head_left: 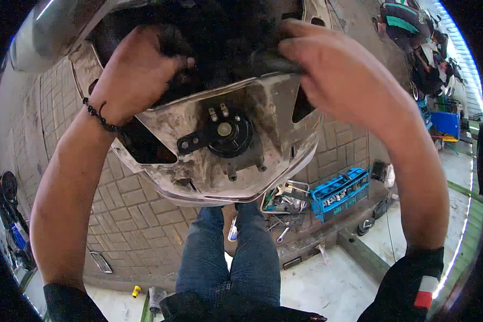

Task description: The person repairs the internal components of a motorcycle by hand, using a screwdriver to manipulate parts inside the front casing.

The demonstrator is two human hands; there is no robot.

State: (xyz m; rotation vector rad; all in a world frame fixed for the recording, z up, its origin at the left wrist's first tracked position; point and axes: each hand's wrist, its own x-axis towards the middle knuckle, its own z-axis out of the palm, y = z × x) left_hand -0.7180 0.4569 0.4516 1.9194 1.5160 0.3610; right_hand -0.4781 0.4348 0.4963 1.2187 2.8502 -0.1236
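Observation:
A dirty pale body panel (pixel 276 107) of what looks like a scooter or motorcycle stands in front of me. A round black horn (pixel 236 137) with two metal terminals is mounted on it by a black bracket. Beyond the panel's upper edge lies a dark cavity whose parts I cannot make out. My left hand (pixel 139 70), a black beaded bracelet at its wrist, reaches into the cavity's left side with its fingers curled. Across from it, my right hand (pixel 327 67) is slightly blurred, its fingers bent around a dark piece at the cavity's right edge.
A blue metal toolbox (pixel 339 193) with sockets stands on the paving, beside a wire tray (pixel 287 198) of tools. A wrench (pixel 283 234) lies nearby. Further right are a blue bin (pixel 445 124) and another motorcycle (pixel 405 21). A small yellow object (pixel 137 291) lies lower left.

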